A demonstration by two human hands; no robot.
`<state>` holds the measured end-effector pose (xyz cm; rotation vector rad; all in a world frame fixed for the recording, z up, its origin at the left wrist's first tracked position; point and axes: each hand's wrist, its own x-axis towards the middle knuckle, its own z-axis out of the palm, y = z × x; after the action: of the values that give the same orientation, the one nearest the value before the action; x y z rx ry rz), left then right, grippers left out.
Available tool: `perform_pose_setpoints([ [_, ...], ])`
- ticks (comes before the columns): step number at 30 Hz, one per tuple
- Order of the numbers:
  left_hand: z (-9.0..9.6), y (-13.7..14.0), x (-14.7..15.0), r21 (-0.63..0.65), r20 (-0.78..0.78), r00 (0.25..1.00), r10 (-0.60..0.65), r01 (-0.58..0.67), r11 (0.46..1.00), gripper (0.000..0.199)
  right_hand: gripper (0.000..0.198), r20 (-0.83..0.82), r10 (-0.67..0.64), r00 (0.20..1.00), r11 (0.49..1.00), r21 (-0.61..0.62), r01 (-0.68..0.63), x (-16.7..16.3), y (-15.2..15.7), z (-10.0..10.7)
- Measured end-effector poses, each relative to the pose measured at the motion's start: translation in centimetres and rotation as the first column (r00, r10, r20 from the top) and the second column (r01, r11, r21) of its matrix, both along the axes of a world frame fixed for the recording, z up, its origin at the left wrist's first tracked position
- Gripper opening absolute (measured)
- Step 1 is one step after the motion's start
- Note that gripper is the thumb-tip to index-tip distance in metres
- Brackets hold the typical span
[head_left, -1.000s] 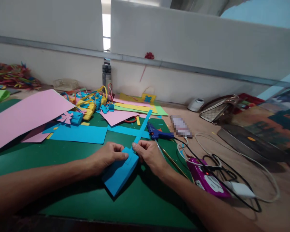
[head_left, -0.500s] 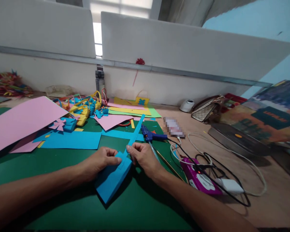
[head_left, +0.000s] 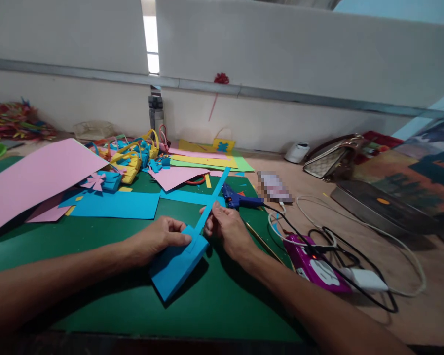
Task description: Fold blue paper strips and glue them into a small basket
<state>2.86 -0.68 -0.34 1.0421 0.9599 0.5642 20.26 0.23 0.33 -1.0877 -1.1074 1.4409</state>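
My left hand [head_left: 161, 240] grips a small folded blue paper bag [head_left: 179, 266] near its upper edge, its thumb on top beside a strip. That blue paper strip [head_left: 212, 202] lies with its lower end against the bag and slants up to the right. Partway up the strip, my right hand [head_left: 227, 227] pinches it between thumb and fingers. Beyond the right hand, a blue glue gun [head_left: 240, 198] rests on the green cutting mat [head_left: 107, 305]. The fingers under the bag are hidden.
Blue paper [head_left: 114, 205] and a large pink sheet [head_left: 40, 182] lie left. Finished small paper bags [head_left: 131, 165] are heaped behind. On the right are a phone [head_left: 275, 187], a purple power strip [head_left: 314, 268] with tangled cables, and a dark case [head_left: 381, 207]. A bottle [head_left: 156, 116] stands by the wall.
My right hand has slid up along the strip, away from the bag. The left hand still holds the bag. The whole view has tilted down slightly.
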Motion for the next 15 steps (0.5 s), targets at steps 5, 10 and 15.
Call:
perform_pose_setpoints([
  [5,0.34,-0.02,-0.07,-0.002,-0.001,1.000,-0.017,0.017,1.000,0.028,0.038,-0.129,0.038,0.991,0.999,-0.033,-0.043,0.07,0.13,-0.03],
  [10,0.30,0.02,-0.24,0.009,0.000,0.999,-0.044,0.044,0.999,0.027,0.034,-0.225,0.143,0.964,0.988,-0.025,-0.152,0.28,0.12,-0.03],
  [15,0.39,-0.02,-0.38,0.013,0.021,0.996,-0.083,0.083,0.996,0.029,0.033,-0.276,0.243,0.930,0.966,-0.021,-0.259,0.53,0.24,0.44],
])
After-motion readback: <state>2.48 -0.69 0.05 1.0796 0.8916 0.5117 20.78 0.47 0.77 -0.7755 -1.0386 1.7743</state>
